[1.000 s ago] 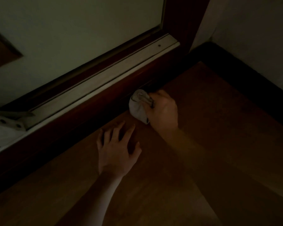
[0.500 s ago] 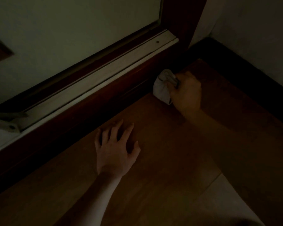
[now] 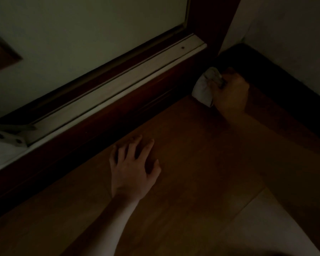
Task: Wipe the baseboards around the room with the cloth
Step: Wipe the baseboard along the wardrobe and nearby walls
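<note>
Clutching a bunched pale cloth (image 3: 203,89), the right grip (image 3: 230,93) is curling its fingers round the fabric and holding it against the dark wooden baseboard (image 3: 118,117) at the foot of the door frame, close to the room's corner. The cloth is touching the baseboard's face just above the wooden floor (image 3: 201,154). In this dim light I cannot tell whether its lower edge is touching the boards. The right forearm is reaching in from the lower right, deep in shadow.

The left grip (image 3: 135,169) is lying open, palm down, with its fingers spreading flat on the floor, well apart from the cloth and near the baseboard.

Above the baseboard, a pale door track (image 3: 122,84) is running diagonally beneath a pale panel (image 3: 81,34), with a white bracket (image 3: 6,138) sitting at its left end. A second, darker baseboard (image 3: 284,84) is running along the foot of the right wall (image 3: 294,34), beyond the right grip. A paler floor patch (image 3: 270,228) is showing at the lower right.
</note>
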Demonstrator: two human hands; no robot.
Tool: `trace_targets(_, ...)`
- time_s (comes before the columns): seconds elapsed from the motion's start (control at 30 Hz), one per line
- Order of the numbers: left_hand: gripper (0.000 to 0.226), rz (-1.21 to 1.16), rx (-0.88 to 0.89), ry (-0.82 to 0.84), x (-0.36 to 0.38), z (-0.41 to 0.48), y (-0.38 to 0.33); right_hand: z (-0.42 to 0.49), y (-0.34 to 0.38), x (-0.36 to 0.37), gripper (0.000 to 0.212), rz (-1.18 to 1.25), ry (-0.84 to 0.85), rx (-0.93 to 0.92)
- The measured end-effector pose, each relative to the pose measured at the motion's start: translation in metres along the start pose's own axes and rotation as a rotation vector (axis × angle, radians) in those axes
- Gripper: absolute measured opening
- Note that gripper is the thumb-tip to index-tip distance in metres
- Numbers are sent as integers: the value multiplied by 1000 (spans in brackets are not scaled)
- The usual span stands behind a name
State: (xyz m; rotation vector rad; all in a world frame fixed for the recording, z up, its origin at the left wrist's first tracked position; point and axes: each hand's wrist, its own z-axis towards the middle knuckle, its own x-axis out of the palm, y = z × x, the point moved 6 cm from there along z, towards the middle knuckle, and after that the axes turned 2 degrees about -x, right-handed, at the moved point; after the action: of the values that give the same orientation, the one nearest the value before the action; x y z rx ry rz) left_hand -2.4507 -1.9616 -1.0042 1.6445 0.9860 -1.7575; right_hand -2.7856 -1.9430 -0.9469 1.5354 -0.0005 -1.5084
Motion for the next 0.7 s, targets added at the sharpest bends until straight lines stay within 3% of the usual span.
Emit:
trace_targets(0.33, 61, -3, -9, 13, -1, 1, -1, 1, 1, -2, 32, 26, 11, -17)
trace_targets(0.7, 59, -27, -5, 26, -4, 0, -2, -71, 53, 30, 21, 123, 90, -152)
